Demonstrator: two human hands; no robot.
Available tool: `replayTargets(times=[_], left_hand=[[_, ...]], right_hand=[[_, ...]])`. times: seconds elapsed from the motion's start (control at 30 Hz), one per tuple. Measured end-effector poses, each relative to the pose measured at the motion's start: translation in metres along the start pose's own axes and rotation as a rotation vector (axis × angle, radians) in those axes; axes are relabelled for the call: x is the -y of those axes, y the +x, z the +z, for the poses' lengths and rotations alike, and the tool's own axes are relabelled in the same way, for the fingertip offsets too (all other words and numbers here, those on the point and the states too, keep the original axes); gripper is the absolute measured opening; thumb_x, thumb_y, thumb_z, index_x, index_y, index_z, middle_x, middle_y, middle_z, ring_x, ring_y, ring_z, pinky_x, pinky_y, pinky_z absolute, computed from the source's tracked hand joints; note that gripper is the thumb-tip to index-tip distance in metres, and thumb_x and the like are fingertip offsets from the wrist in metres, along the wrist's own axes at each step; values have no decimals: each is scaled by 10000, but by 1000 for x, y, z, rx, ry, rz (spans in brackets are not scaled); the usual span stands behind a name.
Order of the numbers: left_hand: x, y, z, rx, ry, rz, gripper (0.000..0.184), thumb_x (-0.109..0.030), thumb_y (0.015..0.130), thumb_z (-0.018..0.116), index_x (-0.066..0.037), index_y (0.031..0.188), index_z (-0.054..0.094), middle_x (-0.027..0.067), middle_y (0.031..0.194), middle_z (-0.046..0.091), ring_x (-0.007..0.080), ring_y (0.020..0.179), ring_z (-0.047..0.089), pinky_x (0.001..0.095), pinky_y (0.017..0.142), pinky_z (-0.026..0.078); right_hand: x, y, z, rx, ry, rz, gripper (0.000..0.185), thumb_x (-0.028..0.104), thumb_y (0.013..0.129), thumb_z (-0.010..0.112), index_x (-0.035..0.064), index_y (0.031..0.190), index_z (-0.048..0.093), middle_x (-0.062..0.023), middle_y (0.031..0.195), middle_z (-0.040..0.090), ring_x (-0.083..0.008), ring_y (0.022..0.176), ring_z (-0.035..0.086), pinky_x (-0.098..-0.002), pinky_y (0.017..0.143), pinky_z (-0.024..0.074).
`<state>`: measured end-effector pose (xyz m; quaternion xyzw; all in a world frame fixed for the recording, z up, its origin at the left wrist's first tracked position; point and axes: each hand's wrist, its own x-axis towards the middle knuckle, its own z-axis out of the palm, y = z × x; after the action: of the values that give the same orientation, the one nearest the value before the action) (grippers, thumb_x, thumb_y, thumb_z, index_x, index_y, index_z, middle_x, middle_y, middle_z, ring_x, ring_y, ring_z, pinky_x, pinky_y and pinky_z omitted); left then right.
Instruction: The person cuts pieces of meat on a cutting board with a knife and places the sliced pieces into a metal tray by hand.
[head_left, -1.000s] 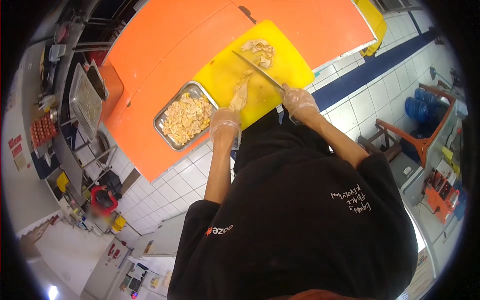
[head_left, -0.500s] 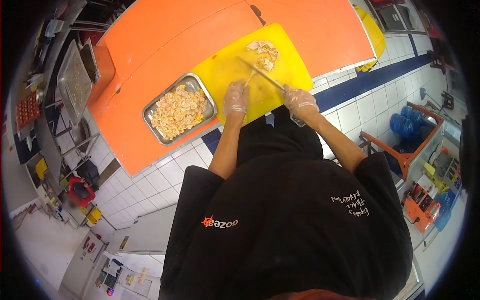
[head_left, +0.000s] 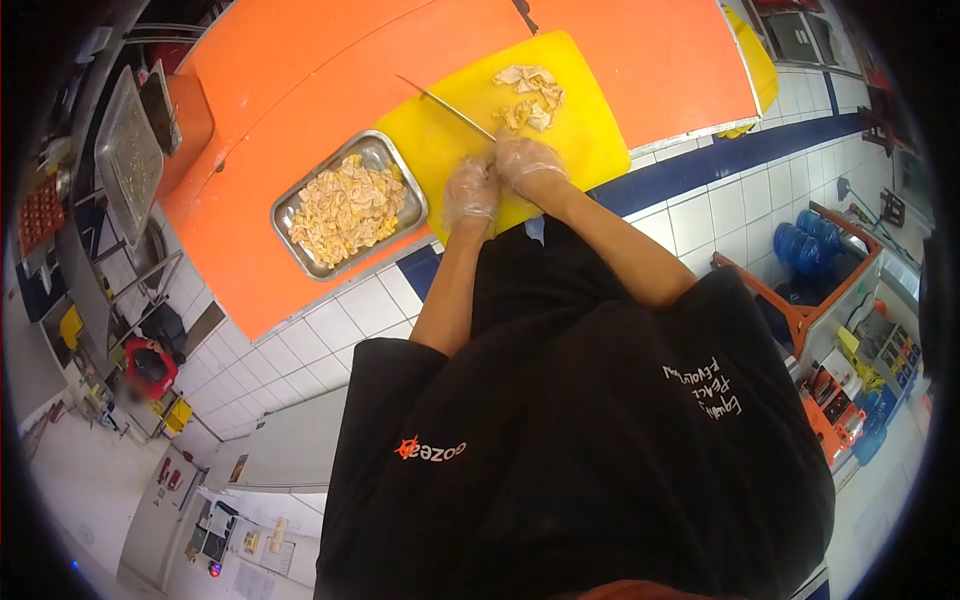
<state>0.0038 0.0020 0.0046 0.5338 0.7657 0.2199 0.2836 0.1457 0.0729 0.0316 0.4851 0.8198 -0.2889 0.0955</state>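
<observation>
Over the yellow rectangular board (head_left: pixel 595 135): long steel knife (head_left: pixel 447 106), gloved right hand (head_left: pixel 528 165) clutching it
Left hand (head_left: pixel 470 195): gloved too, can't tell if fingers grip
Far end: pale floppy pieces (head_left: pixel 543 93)
Orange worktop (head_left: pixel 290 95): silver metal tray (head_left: pixel 411 212), chopped bits (head_left: pixel 350 208) heaped in it

A commercial kitchen: orange worktable (head_left: pixel 290 90), yellow cutting board (head_left: pixel 590 130), 1 metal tray (head_left: pixel 415 215) of chopped food (head_left: pixel 350 215), white floor tiles (head_left: pixel 340 325).

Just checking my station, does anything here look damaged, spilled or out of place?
The orange table has a dark, irregular patch at its seam, beyond the yellow cutting board; it looks like chipped surface. I see no obvious spill: the chopped pieces sit inside the metal tray.
</observation>
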Motion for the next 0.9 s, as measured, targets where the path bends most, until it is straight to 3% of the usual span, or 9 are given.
replayTargets(times=[0.1, 0.17, 0.23, 0.37, 0.47, 0.57, 0.63, 0.73, 0.9], left_hand=[[-5, -3, -4, -99, -48, -43, 230, -240, 969, 705, -79, 1121, 765, 221, 1055, 754, 424, 1011, 723, 511, 894, 572], [-8, -9, -12, -210, -109, -36, 248, -241, 967, 697, -81, 1147, 755, 229, 1050, 745, 426, 1017, 719, 522, 910, 568], [-10, -15, -28, -190, 250, -7, 298, -248, 990, 665, -96, 1241, 720, 228, 1055, 733, 425, 1035, 712, 532, 949, 559], [0, -11, -30, -9, 336, -79, 288, -166, 947, 669, -79, 1219, 706, 202, 1083, 720, 398, 1096, 692, 485, 1030, 534], [-11, -5, -43, 40, 184, -2, 263, -189, 997, 623, -62, 1214, 703, 197, 1060, 738, 376, 1054, 716, 506, 993, 546], [-40, 4, -50, -87, -353, -222, 271, -224, 1042, 581, -52, 1206, 712, 216, 1057, 758, 398, 1047, 730, 523, 976, 548], [-49, 18, -51, 104, -600, -378, 283, -225, 1060, 556, -44, 1232, 688, 251, 1068, 763, 436, 1018, 742, 513, 930, 564], [-34, 31, -30, 64, -130, -74, 348, -294, 1082, 552, -7, 1243, 666, 273, 1093, 770, 478, 1065, 731, 501, 916, 559], [-21, 25, -29, -10, -250, -98, 360, -308, 1054, 613, 2, 1231, 662, 288, 1093, 765, 470, 1065, 733, 507, 923, 563]], right_hand=[[-9, -41, -16, 56, 53, 124, 212, 198, 1052, 541, 70, 1207, 609, -226, 1010, 775, -422, 928, 770, -573, 806, 601], [-48, -88, -7, 136, 4, 85, 329, 369, 1133, 483, 78, 1252, 580, -260, 938, 756, -473, 925, 736, -589, 814, 569], [-60, -110, -14, 169, 5, 136, 341, 375, 1142, 471, 71, 1249, 586, -251, 941, 759, -465, 933, 735, -578, 818, 567], [-72, -109, -10, 169, 43, 262, 300, 292, 1139, 469, 75, 1218, 660, -241, 1078, 750, -437, 970, 746, -555, 835, 595], [-57, -103, -38, 141, 33, 249, 362, 281, 1155, 438, 91, 1337, 687, -248, 1201, 727, -434, 1001, 740, -545, 851, 595], [-81, -107, -10, 5, -96, 48, 414, 295, 1166, 423, 103, 1445, 661, -253, 1272, 701, -428, 1008, 738, -531, 868, 598], [-61, -116, -30, -64, 37, 91, 410, 302, 1165, 428, 83, 1410, 672, -248, 1240, 715, -420, 1007, 740, -521, 873, 598], [-37, -114, -53, -18, 244, 226, 431, 353, 1164, 432, 64, 1382, 667, -257, 1138, 736, -437, 1015, 728, -531, 885, 588], [-59, -106, 8, 79, 88, 98, 372, 363, 1155, 446, 60, 1240, 645, -248, 1082, 766, -441, 1045, 741, -563, 929, 579]])
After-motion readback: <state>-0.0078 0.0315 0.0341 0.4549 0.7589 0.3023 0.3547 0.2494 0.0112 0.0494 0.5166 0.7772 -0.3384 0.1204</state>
